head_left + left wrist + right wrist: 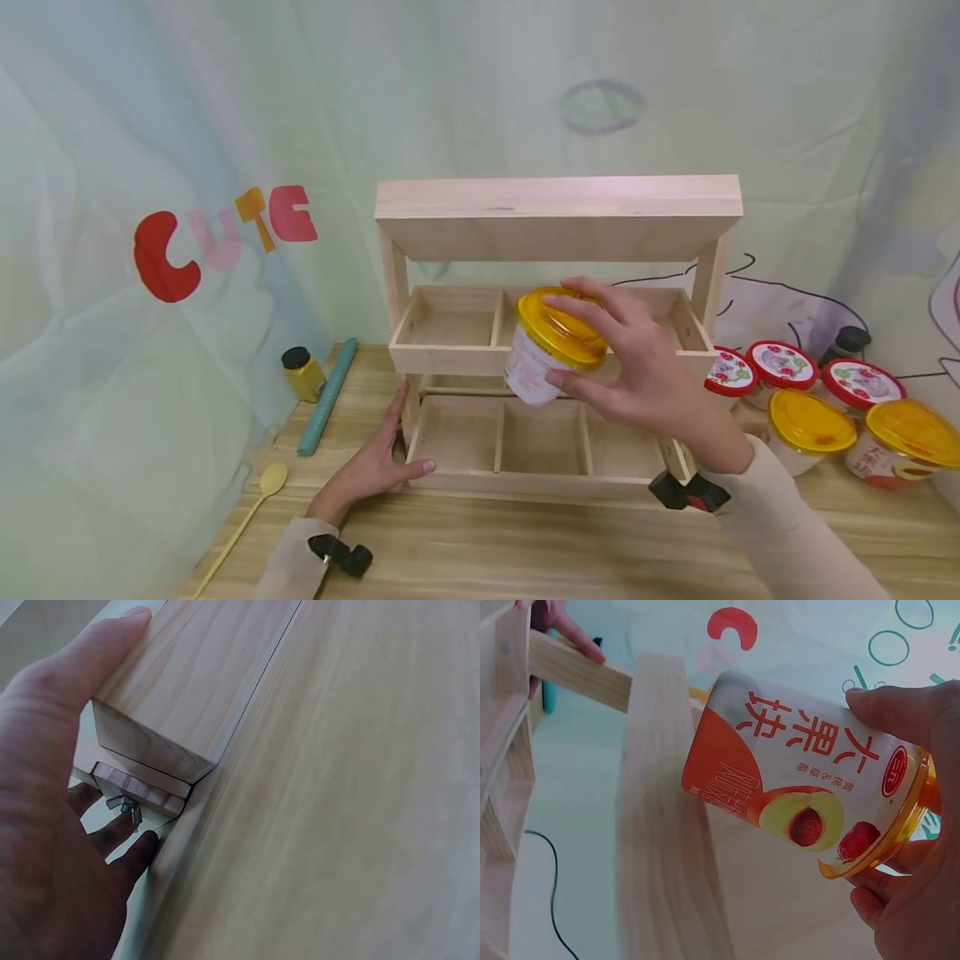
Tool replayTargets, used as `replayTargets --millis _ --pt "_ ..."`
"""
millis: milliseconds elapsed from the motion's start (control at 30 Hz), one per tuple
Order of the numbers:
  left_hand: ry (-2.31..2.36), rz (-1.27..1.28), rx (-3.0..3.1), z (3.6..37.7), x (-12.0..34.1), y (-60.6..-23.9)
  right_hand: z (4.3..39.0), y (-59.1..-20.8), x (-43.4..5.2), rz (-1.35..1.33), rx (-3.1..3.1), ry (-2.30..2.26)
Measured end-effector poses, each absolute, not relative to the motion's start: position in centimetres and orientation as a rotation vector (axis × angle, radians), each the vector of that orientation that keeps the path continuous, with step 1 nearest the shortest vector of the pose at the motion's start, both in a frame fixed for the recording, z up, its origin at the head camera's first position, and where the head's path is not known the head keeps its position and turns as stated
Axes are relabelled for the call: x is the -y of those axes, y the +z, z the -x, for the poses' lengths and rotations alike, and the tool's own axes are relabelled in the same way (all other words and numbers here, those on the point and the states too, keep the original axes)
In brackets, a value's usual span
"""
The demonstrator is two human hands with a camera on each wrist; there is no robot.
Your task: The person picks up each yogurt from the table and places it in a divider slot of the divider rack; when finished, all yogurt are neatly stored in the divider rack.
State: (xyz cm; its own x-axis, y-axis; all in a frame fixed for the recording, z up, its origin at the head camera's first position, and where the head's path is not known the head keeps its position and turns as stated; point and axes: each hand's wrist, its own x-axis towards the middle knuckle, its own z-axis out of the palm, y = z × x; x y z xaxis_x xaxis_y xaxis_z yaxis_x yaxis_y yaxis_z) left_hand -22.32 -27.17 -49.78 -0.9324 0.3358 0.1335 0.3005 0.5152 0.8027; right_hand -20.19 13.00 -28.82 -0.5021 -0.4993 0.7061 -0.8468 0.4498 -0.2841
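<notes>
On a wood-grain table [487,550]: one pale wooden rack [558,197], standing, two tiers beneath a top board; lower tier [540,483] split into three compartments, upper tier [450,360] likewise divided.

Cup [528,367], one: white, with yellow lid [558,337]; held up and tilted in front of the upper tier, lid toward the right hand. Side facing the right wrist camera: red lettering, an orange patch, a halved fruit, a red berry.

Right hand [648,362]: clamped on the cup, fingers at the lid, thumb against the side. Left hand [375,462]: clamped on the left end of the rack, thumb on the lower tier, fingers round the outer side; wing nut [126,808] close by the fingertips. Hands apart from each other. Black devices, two, one at each pale sleeve [787,521].

Right of the rack, grouped: three red-lidded tubs [783,362]; two yellow-lidded tubs [810,421], nearer the person; one dark-capped bottle [847,342], behind, mostly hidden.

Left of the rack: one yellow jar [303,382], black cap; one teal rod [327,398], just beside it; one yellow spoon [243,525], lying nearer the person.

Backing: pale cloth [465,100], lettered CUTE at left.
</notes>
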Motion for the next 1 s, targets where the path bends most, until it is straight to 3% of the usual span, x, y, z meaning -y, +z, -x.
replayTargets --millis 1000 --pt "1.433 -0.634 -2.712 22.3 27.2 -49.8 21.3 -37.1 -6.8 -1.32 2.039 0.777"
